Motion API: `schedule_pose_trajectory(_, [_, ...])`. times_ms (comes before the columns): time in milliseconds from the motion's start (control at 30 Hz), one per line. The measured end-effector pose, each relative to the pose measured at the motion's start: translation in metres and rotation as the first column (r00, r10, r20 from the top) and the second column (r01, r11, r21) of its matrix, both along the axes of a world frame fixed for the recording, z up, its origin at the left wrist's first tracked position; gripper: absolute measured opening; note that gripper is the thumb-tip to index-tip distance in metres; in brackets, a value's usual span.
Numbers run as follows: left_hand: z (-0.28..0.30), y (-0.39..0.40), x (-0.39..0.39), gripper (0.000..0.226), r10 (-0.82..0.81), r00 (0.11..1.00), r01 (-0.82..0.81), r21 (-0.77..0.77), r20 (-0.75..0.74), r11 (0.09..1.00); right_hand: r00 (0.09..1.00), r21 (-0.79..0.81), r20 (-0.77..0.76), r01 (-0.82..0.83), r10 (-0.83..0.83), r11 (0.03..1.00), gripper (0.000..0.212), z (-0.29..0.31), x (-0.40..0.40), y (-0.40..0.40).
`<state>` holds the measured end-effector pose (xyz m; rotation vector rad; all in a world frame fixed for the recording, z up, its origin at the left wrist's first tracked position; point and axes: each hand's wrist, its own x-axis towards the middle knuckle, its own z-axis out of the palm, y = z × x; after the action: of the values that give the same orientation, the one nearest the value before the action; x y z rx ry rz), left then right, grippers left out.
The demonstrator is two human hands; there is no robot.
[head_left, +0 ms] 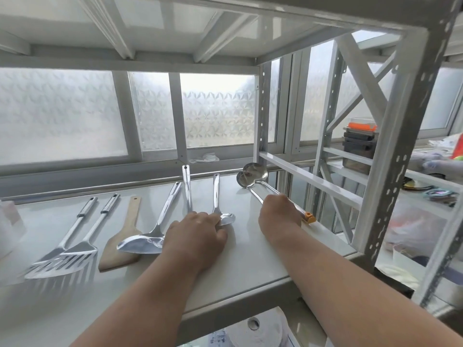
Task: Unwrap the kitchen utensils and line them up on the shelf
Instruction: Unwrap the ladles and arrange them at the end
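The ladles (253, 175) lie at the row's right end, bowls at the back of the shelf (250, 259), long handles slanting forward-right toward the orange-tipped end. That handle is gripped by the right hand (278, 216), clearly the nearer. The small spoon (221, 211) is touched by the left hand (198, 236), fingers curled over it.

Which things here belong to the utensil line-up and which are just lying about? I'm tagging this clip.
Job:
slotted turners
wooden spatula
steel spatula
small spoon
ladles
shelf
left hand
right hand

Lying about:
stacked containers
crumpled plastic
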<state>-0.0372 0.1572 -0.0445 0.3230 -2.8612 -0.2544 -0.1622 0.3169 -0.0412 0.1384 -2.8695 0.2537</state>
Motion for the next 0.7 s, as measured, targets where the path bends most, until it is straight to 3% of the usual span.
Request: schedule_pose_trajectory(700, [-0.0035,-0.0012,-0.0009,0.034,0.011,1.0,-0.011,0.002,-0.018,1.0,0.999,-0.032,-0.036,-0.002,0.001,0.999,0.036,-0.0032,0.0,0.0036])
